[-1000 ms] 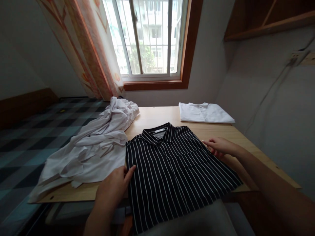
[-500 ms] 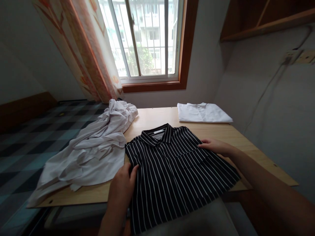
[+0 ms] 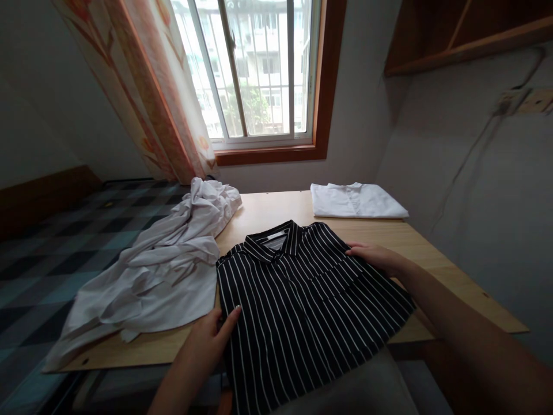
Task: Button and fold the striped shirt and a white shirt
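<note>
A black shirt with white stripes [image 3: 298,300] lies collar-away on the wooden board, its lower part hanging over the near edge. My left hand [image 3: 211,337] grips the shirt's left side, thumb on top and the other fingers out of sight beneath the cloth. On the opposite side my right hand [image 3: 375,256] pinches the shirt's edge below the shoulder. A crumpled white cloth garment [image 3: 168,265] lies just left of the shirt. Farther back at the right rests a folded white shirt [image 3: 358,200].
The pale wooden board [image 3: 449,282] carries all the garments. A bed with a checked cover [image 3: 38,259] adjoins it on the left. Behind stand a window [image 3: 263,75] and a flowered curtain [image 3: 142,86]. A wooden shelf [image 3: 475,55] and a cable [image 3: 464,161] are on the right wall.
My left hand has slid slightly down and left along the shirt's side. The striped shirt has shifted a little to the left, and my right hand keeps its grip.
</note>
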A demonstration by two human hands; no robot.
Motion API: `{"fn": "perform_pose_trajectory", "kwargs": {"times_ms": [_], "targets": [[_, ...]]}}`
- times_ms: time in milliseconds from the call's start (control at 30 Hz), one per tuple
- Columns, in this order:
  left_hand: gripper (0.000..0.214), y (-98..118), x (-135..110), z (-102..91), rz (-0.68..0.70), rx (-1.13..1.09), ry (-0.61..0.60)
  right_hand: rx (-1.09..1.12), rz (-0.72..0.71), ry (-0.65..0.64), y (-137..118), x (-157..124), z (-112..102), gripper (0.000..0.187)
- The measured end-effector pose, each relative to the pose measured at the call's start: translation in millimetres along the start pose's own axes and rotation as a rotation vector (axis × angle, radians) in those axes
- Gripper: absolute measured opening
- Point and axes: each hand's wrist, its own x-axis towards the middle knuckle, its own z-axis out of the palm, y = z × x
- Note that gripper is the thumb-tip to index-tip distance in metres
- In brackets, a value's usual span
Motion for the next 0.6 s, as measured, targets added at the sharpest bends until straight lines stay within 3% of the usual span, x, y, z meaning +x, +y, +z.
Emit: {"fn": "perform_pose_trajectory", "kwargs": {"times_ms": [167, 300, 433, 600], "targets": [[0.041, 2, -26, 11.2, -0.001, -0.386, -0.167, -0.004, -0.053, -0.117, 1, -8, -1, 0.041], [0.048, 4, -36, 23.5, 0.015, -0.668, -0.102, -0.093, -0.105, -0.076, 5, -6, -3, 0.041], [0.050, 10, -30, 22.1, -0.056, -0.746, -0.043, -0.015, -0.165, -0.071, 9, 5, -11, 0.044], [0.054, 10, -33, 16.1, -0.204, -0.816, -0.167, 0.060, -0.171, -0.026, 12, 15, -20, 0.040]]}}
